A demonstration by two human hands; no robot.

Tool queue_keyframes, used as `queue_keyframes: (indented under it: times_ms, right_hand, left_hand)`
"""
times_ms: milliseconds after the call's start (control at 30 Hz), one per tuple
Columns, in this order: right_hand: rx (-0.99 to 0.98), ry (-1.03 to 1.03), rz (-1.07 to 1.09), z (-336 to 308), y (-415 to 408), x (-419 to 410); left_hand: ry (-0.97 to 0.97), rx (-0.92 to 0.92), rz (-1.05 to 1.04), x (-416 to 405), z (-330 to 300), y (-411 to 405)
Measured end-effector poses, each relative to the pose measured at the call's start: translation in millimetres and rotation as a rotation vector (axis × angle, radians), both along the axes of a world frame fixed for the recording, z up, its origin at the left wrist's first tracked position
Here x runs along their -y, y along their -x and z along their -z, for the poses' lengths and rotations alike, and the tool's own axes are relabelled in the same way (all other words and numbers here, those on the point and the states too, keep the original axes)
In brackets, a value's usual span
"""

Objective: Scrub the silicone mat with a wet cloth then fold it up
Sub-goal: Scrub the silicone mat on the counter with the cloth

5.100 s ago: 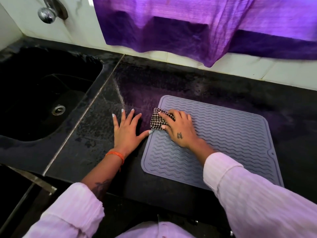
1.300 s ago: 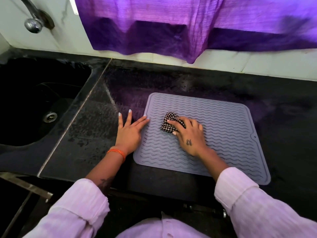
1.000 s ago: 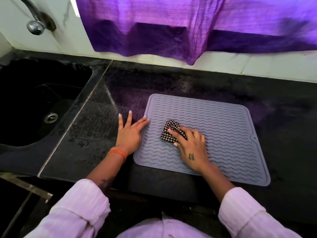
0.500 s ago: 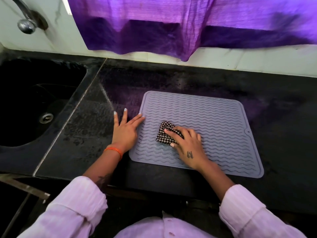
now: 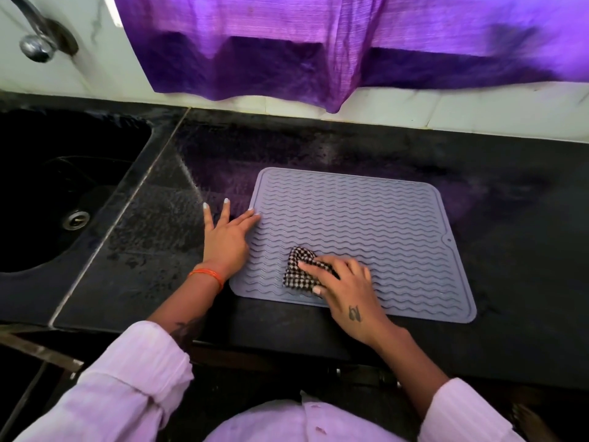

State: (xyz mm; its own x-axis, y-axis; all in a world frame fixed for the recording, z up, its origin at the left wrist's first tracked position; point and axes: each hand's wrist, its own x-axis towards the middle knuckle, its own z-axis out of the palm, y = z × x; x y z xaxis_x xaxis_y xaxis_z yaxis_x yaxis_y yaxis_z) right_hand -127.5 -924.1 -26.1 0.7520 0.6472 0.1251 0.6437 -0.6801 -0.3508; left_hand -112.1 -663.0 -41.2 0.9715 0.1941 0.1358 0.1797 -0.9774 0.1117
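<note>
The grey ribbed mat (image 5: 357, 237) lies flat on the black desk (image 5: 510, 193), to the right of the sink (image 5: 57, 186), with its near edge close to the desk's front edge. A checked cloth (image 5: 301, 269) is bunched near the mat's near-left corner and is pressed down by the right hand (image 5: 347, 291), whose fingers are curled over the cloth so that the grip is closed round it. The left hand (image 5: 226, 237) is laid flat with its fingers spread, partly on the desk and partly on the mat's left edge, and nothing is held by it.

The step in hand is judged to be the scrubbing; folding is not yet begun, since the mat is fully flat.

To do it well, steady downward pressure should be kept on the cloth, and strokes are best run along the wavy ribs so that the grooves between them are reached. The right and far parts of the mat should be covered as well as this corner. The mat is likely to slide on the smooth, seemingly damp desk, so the left edge should be held down firmly throughout. The raised rim and the corners deserve a separate pass. The cloth should be kept bunched thick enough for knuckles not to drag on the ribs.
</note>
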Motion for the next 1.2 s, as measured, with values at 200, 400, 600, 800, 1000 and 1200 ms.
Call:
queue_keyframes:
  times_ms: [200,400,600,800,1000,1200]
  right_hand:
    - [-0.029,0.030,-0.033,0,1,-1]
    - [0.064,0.036,-0.051,7,23,19]
    - [-0.026,-0.049,-0.028,3,10,34]
    - [0.019,0.009,-0.008,11,10,58]
    - [0.102,0.031,0.053,6,-4,61]
    - [0.095,0.019,-0.005,0,-26,63]
  left_hand:
    - [0.053,0.002,-0.038,8,-6,0]
    - [0.113,0.032,-0.110,21,-11,-6]
    - [0.135,0.075,-0.067,37,-14,-16]
    - [0.186,0.007,0.069,55,-3,-30]
    - [0.196,-0.014,0.093,57,10,-33]
    - [0.197,0.021,0.085,57,12,-35]
